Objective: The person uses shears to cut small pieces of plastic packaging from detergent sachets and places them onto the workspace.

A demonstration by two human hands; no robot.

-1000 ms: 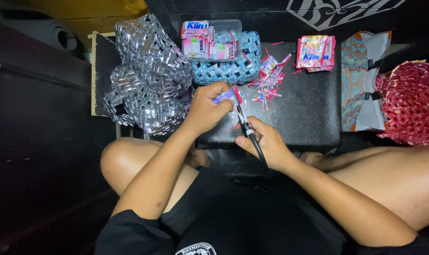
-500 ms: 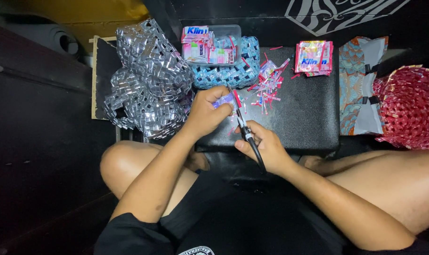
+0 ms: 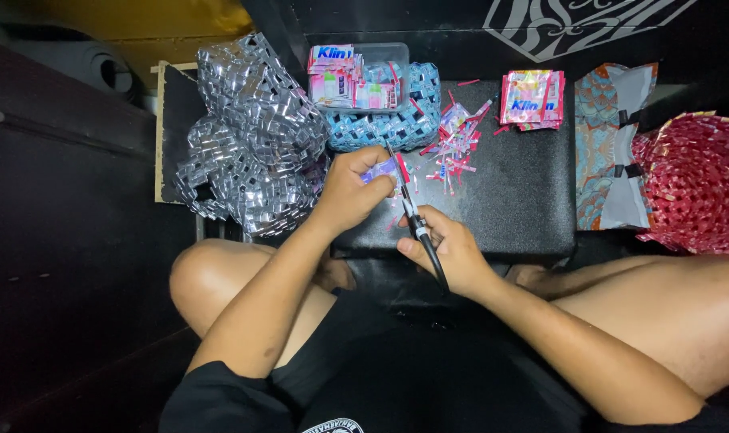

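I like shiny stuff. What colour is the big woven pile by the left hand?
Silver. The woven pile shows best in the head view.

a silver woven foil mat (image 3: 252, 144) lies heaped just left of the hands. above them sits a blue woven piece (image 3: 388, 128), with a clear box of pink sachets (image 3: 356, 76) on its upper edge. up and to the right, pink and red trimmings (image 3: 453, 144) litter the black pad (image 3: 509, 208), beside a small stack of pink sachets (image 3: 531, 98). far right lie a patterned pouch (image 3: 609, 152) and a red woven piece (image 3: 697, 180).
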